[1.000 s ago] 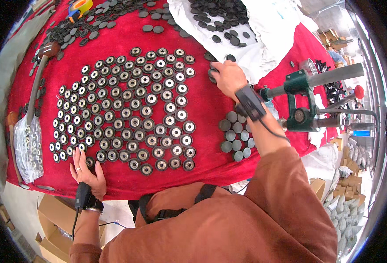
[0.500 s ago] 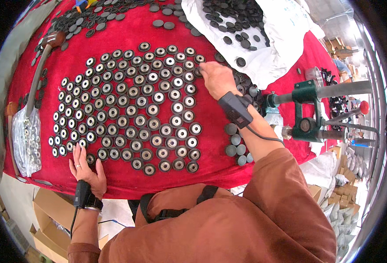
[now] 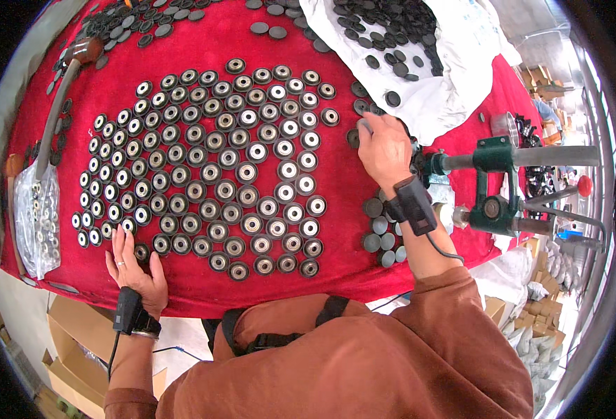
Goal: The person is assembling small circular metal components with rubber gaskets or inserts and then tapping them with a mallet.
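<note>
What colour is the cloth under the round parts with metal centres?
The cloth is plain red, seen best in the head view.

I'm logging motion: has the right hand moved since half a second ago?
Yes, the right hand moved rightward, away from the ringed discs and closer to the green machine.

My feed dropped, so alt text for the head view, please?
A person's right hand is at loose black discs while the left hand rests by the near-left edge of many metal-centred black rings on red cloth. A green press stands right; more discs lie on a white sheet farther away.
</note>
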`<control>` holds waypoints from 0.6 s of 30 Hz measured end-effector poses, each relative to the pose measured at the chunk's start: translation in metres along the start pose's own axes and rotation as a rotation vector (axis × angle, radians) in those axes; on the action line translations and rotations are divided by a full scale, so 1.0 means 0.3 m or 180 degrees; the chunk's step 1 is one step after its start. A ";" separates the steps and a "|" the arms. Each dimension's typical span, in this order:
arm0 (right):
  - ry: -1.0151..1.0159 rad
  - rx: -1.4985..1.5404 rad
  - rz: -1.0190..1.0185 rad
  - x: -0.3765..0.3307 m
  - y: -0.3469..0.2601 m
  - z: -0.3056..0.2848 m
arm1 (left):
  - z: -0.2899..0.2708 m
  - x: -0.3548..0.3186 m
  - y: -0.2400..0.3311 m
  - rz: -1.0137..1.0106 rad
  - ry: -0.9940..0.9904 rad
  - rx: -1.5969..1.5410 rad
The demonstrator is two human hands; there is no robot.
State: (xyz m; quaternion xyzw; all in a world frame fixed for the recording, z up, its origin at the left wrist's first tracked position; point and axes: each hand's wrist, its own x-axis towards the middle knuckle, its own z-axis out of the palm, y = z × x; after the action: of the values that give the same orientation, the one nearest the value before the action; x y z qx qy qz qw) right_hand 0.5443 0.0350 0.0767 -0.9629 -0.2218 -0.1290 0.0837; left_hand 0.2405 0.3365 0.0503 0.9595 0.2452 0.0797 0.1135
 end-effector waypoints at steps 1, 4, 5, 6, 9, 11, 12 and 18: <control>0.0221 0.0072 -0.0124 0.010 -0.020 0.000 | -0.001 -0.001 -0.002 0.0003 0.0002 0.0001; -0.0316 0.0544 -0.0423 0.058 -0.068 0.036 | 0.000 0.002 -0.008 0.0037 -0.0018 0.0021; -0.0559 0.0588 -0.0335 0.061 -0.075 0.048 | 0.003 0.003 -0.007 0.0048 -0.0013 0.0017; -0.0546 0.0599 -0.0338 0.065 -0.071 0.061 | 0.002 0.002 -0.006 0.0056 -0.0021 0.0002; -0.0902 0.0896 -0.0035 0.063 -0.069 0.053 | -0.001 0.007 -0.004 0.0066 -0.0006 -0.0015; -0.0888 0.1169 -0.0042 0.040 -0.067 0.044 | -0.003 0.005 0.000 0.0030 0.0014 -0.0028; -0.0886 0.1457 -0.0065 0.030 -0.076 0.030 | -0.003 0.001 -0.005 0.0049 0.0016 -0.0037; -0.0353 0.2616 0.0424 -0.071 -0.142 -0.053 | 0.006 -0.002 -0.004 0.0142 0.0152 -0.0069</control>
State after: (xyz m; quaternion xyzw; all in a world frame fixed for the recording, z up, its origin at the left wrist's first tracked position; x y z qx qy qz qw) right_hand 0.5034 0.0608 0.0902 -0.8671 -0.1963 0.0279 0.4570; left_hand 0.2398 0.3370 0.0483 0.9613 0.2255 0.1077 0.1163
